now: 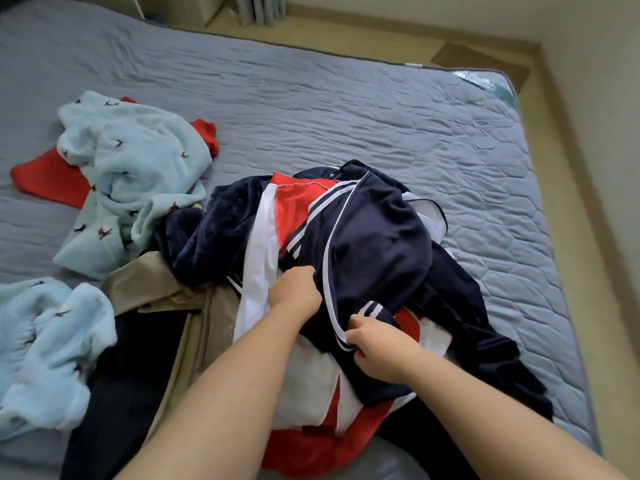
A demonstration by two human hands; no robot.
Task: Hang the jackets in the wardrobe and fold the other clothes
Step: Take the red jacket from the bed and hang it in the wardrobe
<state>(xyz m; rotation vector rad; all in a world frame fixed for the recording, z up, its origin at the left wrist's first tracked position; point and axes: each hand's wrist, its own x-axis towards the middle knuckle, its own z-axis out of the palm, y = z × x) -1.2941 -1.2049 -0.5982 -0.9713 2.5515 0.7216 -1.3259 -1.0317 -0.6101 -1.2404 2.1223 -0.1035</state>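
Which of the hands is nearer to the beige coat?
Left. The left hand grips the navy jacket just right of the beige coat; the right hand holds its striped edge farther right.

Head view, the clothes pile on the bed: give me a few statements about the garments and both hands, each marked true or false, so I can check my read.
1. The left hand and the right hand both hold the navy track jacket with white stripes and red panels. True.
2. The light blue fleece garment with small bird prints lies to the right of that jacket. False: it lies to its left.
3. A red garment lies partly under the light blue fleece. True.
4. The jacket hangs on a hanger. False: it lies crumpled on the grey quilted bed cover.
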